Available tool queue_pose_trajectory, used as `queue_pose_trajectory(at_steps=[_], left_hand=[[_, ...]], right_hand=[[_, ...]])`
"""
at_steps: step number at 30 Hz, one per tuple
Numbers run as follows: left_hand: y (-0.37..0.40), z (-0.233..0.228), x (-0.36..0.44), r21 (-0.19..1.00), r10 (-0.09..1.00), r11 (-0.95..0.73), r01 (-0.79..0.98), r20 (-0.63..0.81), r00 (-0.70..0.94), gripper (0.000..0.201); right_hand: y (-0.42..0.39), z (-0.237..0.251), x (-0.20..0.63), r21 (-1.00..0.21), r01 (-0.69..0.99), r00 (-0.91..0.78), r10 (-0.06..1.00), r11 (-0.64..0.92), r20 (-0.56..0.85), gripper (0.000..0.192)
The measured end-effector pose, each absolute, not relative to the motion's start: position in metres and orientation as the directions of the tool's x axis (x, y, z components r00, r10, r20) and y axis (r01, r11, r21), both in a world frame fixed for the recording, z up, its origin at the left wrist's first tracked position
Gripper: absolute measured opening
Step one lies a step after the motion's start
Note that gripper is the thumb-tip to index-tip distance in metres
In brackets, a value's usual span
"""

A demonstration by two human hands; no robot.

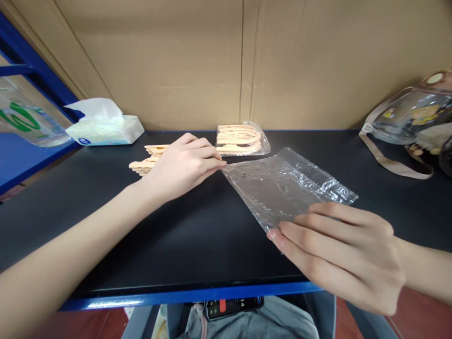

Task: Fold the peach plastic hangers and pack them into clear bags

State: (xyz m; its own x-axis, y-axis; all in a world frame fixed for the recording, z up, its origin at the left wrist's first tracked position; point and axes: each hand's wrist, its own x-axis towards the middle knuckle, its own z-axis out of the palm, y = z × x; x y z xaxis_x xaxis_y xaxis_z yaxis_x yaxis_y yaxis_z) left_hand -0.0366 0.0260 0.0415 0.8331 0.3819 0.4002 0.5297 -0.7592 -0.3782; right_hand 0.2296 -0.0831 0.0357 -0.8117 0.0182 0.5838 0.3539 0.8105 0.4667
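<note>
A clear plastic bag (271,188) is stretched between my two hands, low over the black tabletop. My left hand (189,162) pinches its far left corner, fingertips pressed together. Nearer to me, my right hand (348,252) grips the bag's near corner between thumb and fingers. Several pale orange folding hangers (143,165) lie stacked behind my left hand, which partly hides them. Farther back, another set of the same hangers (236,139) sits inside a clear bag. The held bag looks flat, with nothing visible inside.
A tissue pack (106,128) stands at the back left, beside a clear bottle (30,117) with a green mark. At the right lies a transparent bag (406,120) with a beige strap (384,160). A phone (233,307) rests below the table's blue front edge (190,296). Cardboard (158,61) backs the table.
</note>
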Motion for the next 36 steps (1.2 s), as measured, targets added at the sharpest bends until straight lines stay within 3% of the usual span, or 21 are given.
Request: queue_pose_trajectory(at_steps=[7,12,14,20,24,30,33,36], left_hand=[[0.026,0.043,-0.037,-0.412,0.385,-0.738,0.534,0.392,0.835,0.034],[0.022,0.044,-0.034,-0.441,0.399,-0.719,0.537,0.372,0.838,0.033],[0.016,0.045,-0.03,-0.415,0.42,-0.722,0.554,0.373,0.827,0.035],[-0.006,0.041,-0.014,-0.249,0.499,-0.767,0.592,0.348,0.794,0.028],[-0.008,0.034,-0.014,-0.215,0.598,-0.74,0.637,0.222,0.77,0.029],[0.0,0.026,-0.028,-0.113,0.652,-0.742,0.66,0.105,0.751,0.049],[0.0,0.027,-0.033,-0.069,0.675,-0.734,0.675,0.04,0.737,0.064],[-0.004,0.03,-0.034,-0.055,0.708,-0.706,0.706,-0.059,0.703,0.085]], right_hand=[[-0.087,0.03,0.228,0.451,0.302,-0.822,-0.011,0.84,0.57,0.021],[-0.084,0.03,0.223,0.446,0.287,-0.82,-0.023,0.848,0.572,0.007],[-0.084,0.029,0.221,0.432,0.285,-0.817,-0.019,0.856,0.576,0.005],[-0.08,0.028,0.222,0.358,0.262,-0.844,0.033,0.896,0.535,0.023],[-0.066,0.035,0.233,0.274,0.449,-0.797,0.243,0.851,0.553,0.017],[-0.029,0.043,0.264,0.103,0.836,-0.518,0.714,0.539,0.47,0.024],[-0.015,0.041,0.277,0.144,0.947,-0.318,0.893,0.286,0.319,0.025],[-0.009,0.039,0.283,0.227,0.96,-0.211,0.957,0.164,0.199,0.022]])
